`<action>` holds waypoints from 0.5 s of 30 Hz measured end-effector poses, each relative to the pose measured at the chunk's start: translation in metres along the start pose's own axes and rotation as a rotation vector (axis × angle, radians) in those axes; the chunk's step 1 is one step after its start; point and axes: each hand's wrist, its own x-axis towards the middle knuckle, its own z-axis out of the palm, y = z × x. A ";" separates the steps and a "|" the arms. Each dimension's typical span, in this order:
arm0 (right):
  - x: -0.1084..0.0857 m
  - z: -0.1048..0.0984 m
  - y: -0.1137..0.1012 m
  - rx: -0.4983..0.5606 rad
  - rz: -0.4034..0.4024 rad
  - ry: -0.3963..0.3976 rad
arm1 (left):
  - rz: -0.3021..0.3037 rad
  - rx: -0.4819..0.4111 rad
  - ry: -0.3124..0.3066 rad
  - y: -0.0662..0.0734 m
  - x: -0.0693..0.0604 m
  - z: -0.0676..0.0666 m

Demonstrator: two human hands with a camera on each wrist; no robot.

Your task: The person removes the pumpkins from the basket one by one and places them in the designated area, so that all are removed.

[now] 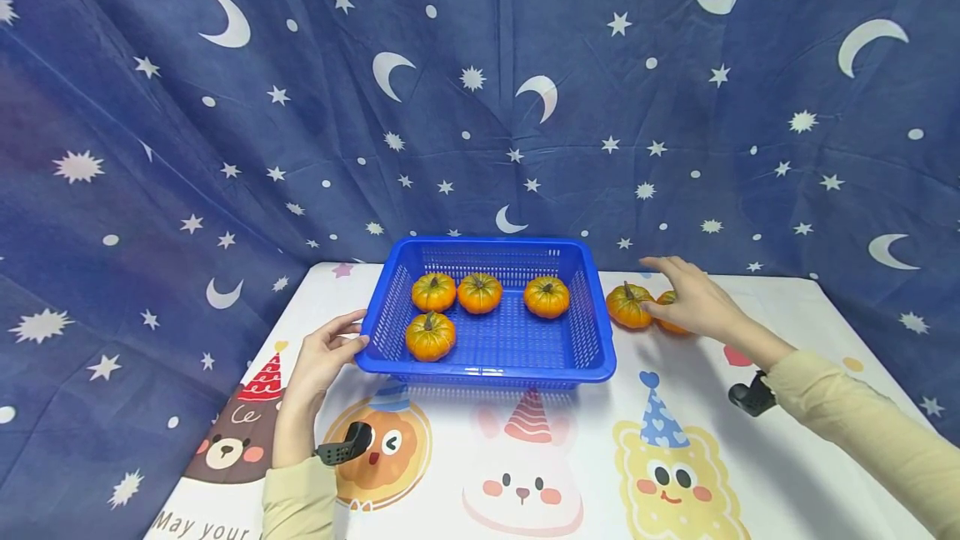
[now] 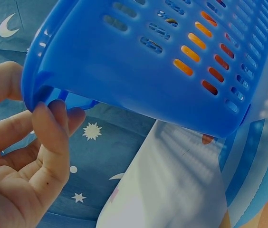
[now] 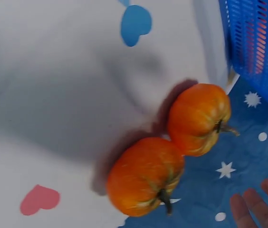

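Round orange pumpkins [image 1: 626, 308] near the desk's back edge [image 1: 772, 284] warrant gentle cupping, right hand [image 1: 693, 298] empty, left hand [image 1: 326, 348] gripping blue plastic basket [image 1: 487, 372].

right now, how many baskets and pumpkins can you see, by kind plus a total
Basket: 1
Pumpkins: 6 (4 inside the basket, 2 beside it)
Total: 7
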 end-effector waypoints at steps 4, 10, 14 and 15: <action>0.003 -0.004 -0.010 -0.010 -0.026 0.015 | 0.001 -0.001 -0.001 0.000 0.000 0.000; 0.008 -0.009 -0.024 -0.024 -0.044 0.001 | -0.003 0.006 0.000 0.000 0.000 -0.001; 0.011 -0.010 -0.033 -0.018 -0.049 -0.016 | -0.002 0.008 -0.001 0.000 0.000 0.000; 0.011 -0.010 -0.035 -0.013 -0.050 -0.021 | -0.001 0.007 -0.002 0.000 0.000 0.000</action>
